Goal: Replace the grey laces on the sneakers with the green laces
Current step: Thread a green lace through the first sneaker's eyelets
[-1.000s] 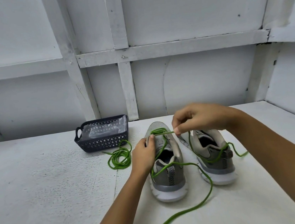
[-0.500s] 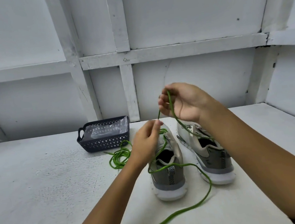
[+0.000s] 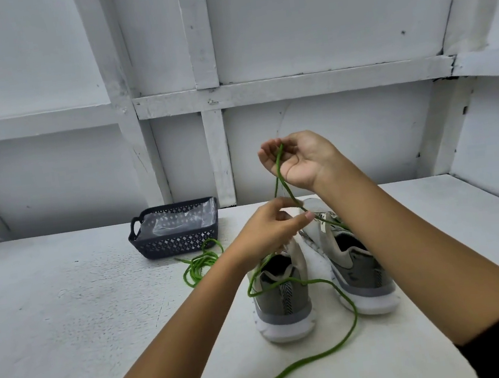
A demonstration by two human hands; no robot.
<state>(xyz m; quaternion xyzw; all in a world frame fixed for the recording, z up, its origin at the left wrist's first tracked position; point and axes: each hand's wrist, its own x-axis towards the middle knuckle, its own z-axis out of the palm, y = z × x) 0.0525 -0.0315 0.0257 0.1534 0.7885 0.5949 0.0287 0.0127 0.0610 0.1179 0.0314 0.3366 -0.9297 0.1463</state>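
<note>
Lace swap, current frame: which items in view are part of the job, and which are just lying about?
In the job:
- nearer sneaker
- farther sneaker
- green lace, gripped by right hand, pinched by left hand
- coiled green lace on the table

Lying about:
- dark basket
- clear plastic bag inside it

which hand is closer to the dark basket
Left. The left hand pinches the green lace just right of the basket; the right hand holds it raised, farther right.

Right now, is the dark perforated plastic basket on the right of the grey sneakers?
No, the dark perforated plastic basket stands left of both grey sneakers.
</note>
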